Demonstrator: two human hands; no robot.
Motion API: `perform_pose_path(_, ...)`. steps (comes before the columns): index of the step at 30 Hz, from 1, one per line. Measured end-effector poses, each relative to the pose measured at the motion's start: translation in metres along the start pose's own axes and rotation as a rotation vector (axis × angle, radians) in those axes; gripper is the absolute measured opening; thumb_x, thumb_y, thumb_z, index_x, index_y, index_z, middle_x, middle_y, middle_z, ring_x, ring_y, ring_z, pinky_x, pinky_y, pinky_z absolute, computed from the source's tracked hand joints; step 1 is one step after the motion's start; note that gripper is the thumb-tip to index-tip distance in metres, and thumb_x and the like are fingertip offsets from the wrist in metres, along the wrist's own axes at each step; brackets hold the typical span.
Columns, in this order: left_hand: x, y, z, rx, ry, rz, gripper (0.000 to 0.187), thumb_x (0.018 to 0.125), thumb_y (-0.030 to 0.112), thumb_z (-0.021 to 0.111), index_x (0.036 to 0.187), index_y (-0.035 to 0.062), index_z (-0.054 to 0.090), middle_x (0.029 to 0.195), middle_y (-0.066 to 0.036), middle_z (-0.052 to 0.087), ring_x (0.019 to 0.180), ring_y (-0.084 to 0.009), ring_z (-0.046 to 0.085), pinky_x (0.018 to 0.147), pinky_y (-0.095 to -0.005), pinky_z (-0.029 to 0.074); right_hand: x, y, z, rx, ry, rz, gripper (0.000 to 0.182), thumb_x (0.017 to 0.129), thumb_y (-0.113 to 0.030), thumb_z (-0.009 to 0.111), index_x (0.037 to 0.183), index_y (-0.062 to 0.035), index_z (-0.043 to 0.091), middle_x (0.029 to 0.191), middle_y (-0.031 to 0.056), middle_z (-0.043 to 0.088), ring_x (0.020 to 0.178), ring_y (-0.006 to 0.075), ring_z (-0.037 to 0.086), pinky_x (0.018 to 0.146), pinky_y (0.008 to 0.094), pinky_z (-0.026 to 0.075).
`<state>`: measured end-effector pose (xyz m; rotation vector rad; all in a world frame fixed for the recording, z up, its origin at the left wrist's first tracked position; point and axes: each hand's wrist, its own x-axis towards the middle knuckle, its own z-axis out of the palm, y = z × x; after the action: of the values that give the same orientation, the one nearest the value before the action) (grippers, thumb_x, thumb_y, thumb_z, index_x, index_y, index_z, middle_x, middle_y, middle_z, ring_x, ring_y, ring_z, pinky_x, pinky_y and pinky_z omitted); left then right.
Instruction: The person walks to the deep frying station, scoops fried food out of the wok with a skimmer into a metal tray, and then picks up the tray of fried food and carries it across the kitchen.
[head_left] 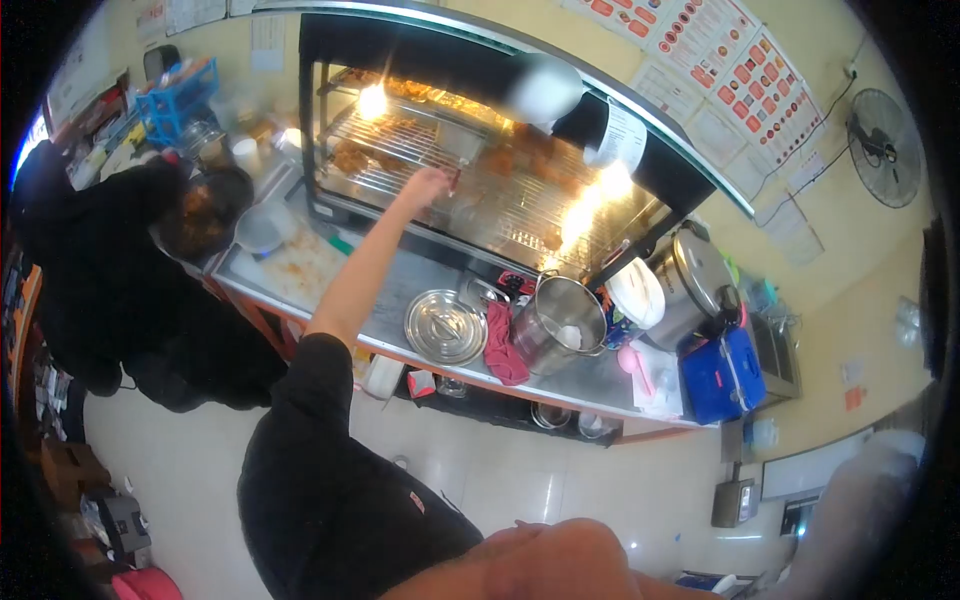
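My left hand [430,187] reaches up to the front of the lit display case [350,215], near its wire racks. Its fingers look closed at a small dark reddish thing by the glass, too small to name. Browned food pieces [350,158] lie on the racks to the left of the hand. Bare skin shows large at the bottom edge, but the fingers of my right hand cannot be made out there.
Below the case, the counter holds a round metal lid [446,328], a red cloth [504,350], a steel pot [560,325] and a pink scoop [640,370]. A blue box [722,375] stands right. A person in black [130,270] is at left beside a dark pan [208,212].
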<state>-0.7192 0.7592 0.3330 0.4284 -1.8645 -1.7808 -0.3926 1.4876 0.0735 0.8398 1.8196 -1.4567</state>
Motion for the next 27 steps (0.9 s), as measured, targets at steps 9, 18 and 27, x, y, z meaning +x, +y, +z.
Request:
perform_pose_path(9, 0.133, 0.027, 0.004, 0.111, 0.377, 0.067, 0.045, 0.079, 0.042, 0.051, 0.069, -0.0002, 0.064, 0.063, -0.015, 0.062, 0.063, -0.0266, 0.063, 0.064, -0.0351, 0.049, -0.029, 0.028, 0.001, 0.092, -0.015, 0.042, 0.035, 0.089, -0.026, 0.049, 0.119, -0.0078, 0.050, 0.101, 0.0146, 0.059, 0.078, 0.0240, 0.059, 0.065, 0.0336, 0.049)
perform_pose_path(18, 0.135, 0.099, 0.014, -0.325, 0.458, 0.061, 0.018, 0.084, 0.014, 0.055, 0.086, -0.0029, 0.058, 0.074, -0.010, 0.061, 0.058, -0.0170, 0.061, 0.047, -0.0277, 0.052, -0.003, 0.076, -0.012, 0.145, -0.054, 0.106, 0.042, 0.089, -0.026, 0.051, 0.124, -0.0040, 0.045, 0.110, 0.0184, 0.056, 0.081, 0.0269, 0.059, 0.070, 0.0350, 0.052)
perform_pose_path(27, 0.080, 0.107, -0.023, -0.645, 0.564, 0.041, 0.009, 0.079, 0.003, 0.055, 0.082, -0.0058, 0.053, 0.071, -0.014, 0.061, 0.057, -0.0183, 0.063, 0.048, -0.0253, 0.054, -0.011, 0.031, 0.018, -0.029, -0.191, 0.013, 0.036, 0.091, -0.025, 0.047, 0.121, -0.0056, 0.049, 0.105, 0.0161, 0.059, 0.081, 0.0241, 0.060, 0.069, 0.0341, 0.051)
